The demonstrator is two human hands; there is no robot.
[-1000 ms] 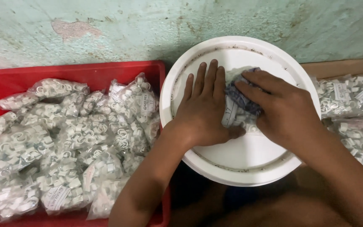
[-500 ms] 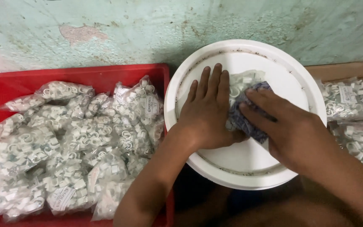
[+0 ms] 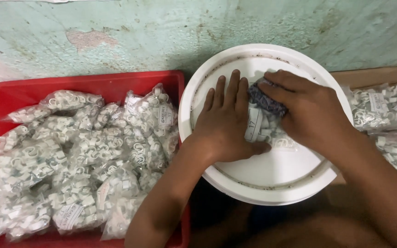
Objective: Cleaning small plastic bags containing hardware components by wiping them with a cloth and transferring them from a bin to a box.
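A clear bag of small white clips (image 3: pixel 265 128) is lying on the white bucket lid (image 3: pixel 272 179), with the left hand (image 3: pixel 226 124) pressing it flat, fingers together. The right hand (image 3: pixel 311 112) is pinching a dark rag (image 3: pixel 265 100) against the bag. Left of the lid, a red tray (image 3: pixel 19 94) is holding more bags.

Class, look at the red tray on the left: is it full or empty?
Full. The red tray is heaped with clear bags of small white clips, covering nearly all its floor; only rim and far edge show.
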